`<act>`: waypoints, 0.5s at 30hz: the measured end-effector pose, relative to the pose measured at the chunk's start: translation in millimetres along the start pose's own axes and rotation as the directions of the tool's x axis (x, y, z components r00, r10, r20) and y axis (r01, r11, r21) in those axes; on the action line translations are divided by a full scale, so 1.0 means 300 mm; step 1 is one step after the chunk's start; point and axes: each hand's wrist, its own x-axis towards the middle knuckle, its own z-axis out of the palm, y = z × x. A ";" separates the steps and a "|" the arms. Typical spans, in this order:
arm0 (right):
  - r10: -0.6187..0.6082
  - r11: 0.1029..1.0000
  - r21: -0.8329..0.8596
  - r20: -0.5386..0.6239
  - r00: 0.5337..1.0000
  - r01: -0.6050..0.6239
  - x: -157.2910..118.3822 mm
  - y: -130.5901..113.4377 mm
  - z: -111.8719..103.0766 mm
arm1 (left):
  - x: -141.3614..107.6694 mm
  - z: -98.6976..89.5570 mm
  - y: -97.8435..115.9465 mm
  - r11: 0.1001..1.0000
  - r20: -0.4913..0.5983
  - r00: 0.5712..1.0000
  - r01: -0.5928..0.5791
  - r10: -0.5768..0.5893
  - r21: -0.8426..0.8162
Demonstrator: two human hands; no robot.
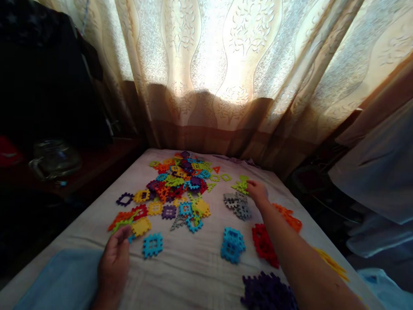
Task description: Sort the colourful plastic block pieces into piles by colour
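My right hand [257, 192] reaches to the far right of the table. Its fingertips are pinched at a lime-green interlocking plastic piece [243, 178] over a small lime-green pile [239, 187]. Nearer me, my left hand [115, 258] has curled fingers beside a yellow square piece [141, 226] and overlapping orange pieces [120, 218]; whatever is inside its fingers is hidden. A blue square frame piece [152, 245] lies just right of that hand. Behind it spreads a large mixed-colour heap of pieces [175, 181].
Single-colour piles stand on the right: grey [240, 205], blue [232, 244], red [263, 243], orange [289, 216], yellow [331, 263] and dark purple [269, 295]. A light blue flat object [61, 281] lies at the front left. A curtain [208, 110] hangs behind the table.
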 end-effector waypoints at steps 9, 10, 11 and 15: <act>-0.350 0.936 0.106 0.152 0.924 0.337 -0.244 -0.313 0.087 | -0.001 -0.004 -0.055 0.994 -0.051 0.995 -0.093 0.091 -0.054; -0.408 0.912 0.122 0.164 0.898 0.392 -0.282 -0.347 0.100 | 0.000 -0.005 -0.057 0.991 -0.074 0.990 -0.120 0.116 -0.053; -0.453 0.891 0.135 0.179 0.873 0.434 -0.322 -0.379 0.115 | 0.001 -0.005 -0.058 0.987 -0.099 0.985 -0.148 0.142 -0.057; -0.563 0.826 0.155 0.286 0.776 0.542 -0.493 -0.492 0.177 | 0.007 -0.003 -0.061 0.973 -0.148 0.969 -0.212 0.197 -0.093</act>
